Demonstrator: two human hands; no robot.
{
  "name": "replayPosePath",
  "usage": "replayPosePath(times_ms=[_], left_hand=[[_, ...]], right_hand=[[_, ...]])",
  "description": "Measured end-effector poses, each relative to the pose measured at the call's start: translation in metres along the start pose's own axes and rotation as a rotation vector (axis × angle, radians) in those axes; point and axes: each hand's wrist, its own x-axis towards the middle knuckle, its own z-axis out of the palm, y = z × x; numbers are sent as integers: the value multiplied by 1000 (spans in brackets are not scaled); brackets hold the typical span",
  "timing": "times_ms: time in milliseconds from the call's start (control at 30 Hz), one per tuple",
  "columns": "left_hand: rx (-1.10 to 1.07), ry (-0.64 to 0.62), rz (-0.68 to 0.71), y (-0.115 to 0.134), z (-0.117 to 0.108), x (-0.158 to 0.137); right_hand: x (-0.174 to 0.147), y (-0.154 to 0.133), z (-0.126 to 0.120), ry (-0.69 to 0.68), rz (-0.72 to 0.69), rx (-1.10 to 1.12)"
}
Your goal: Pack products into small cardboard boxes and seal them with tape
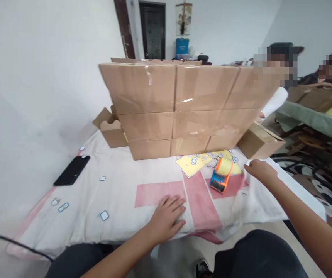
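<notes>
Left hand (168, 217) lies flat, empty, on rumpled cloth (83, 211); curled right hand (261, 172), hold unclear, sits near plastic tape dispenser (222, 175).

No lettering can be made out clearly: the pale marks (182, 46) on the blue container (182, 53), far beyond the left grip (167, 217), are too blurred to read.

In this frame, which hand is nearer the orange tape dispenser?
Right. The right hand is just right of the tape dispenser, not touching it; the left hand rests on the cloth, farther off, to its left.
</notes>
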Motion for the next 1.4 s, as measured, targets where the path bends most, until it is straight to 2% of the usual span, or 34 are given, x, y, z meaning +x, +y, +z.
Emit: replayPosePath(times_ms=[67,133,200,267,333,433,533,633,733,800,933,1033,1133,1233,1400], left_hand=[[-42,79,30,-5,-5,-2],[-41,144,46,-13,-15,-3],[-32,192,12,-21,-29,-4],[-23,233,-48,-29,-45,-6],[-11,272,-88,-34,-60,-8],[-16,345,-114,-40,-80,-12],[-28,402,-144,-43,-94,-17],[-42,429,-164,-46,-101,-21],[-57,436,-186,-46,-103,-25],[-68,437,-197,-43,-102,-26],[-90,429,-181,-35,-96,-28],[-94,390,-172,-29,-86,-28],[-68,315,-167,-24,-73,-24],[-39,257,-136,-18,-60,-19],[-22,203,-49,-10,-49,-7]], right_hand=[[-16,-58,-19,-37,-72,-74],[-37,-127,-41,-5,-205,-128],[-59,-197,-58,-5,-326,-171],[-75,-257,-66,-13,-418,-225],[-81,-299,-60,-39,-473,-268],[-78,-326,-32,-190,-472,-301],[-79,-321,-3,-282,-466,-306],[-85,-300,11,-207,-467,-270],[-83,-265,7,-127,-429,-190],[-74,-231,-1,-97,-388,23],[-59,-150,-17,-127,-266,670],[-59,-104,-16,-141,-88,861],[-63,-82,-3,-157,-17,922],[-65,-72,9,-173,-80,910],[-59,-69,5,-206,-255,630]])
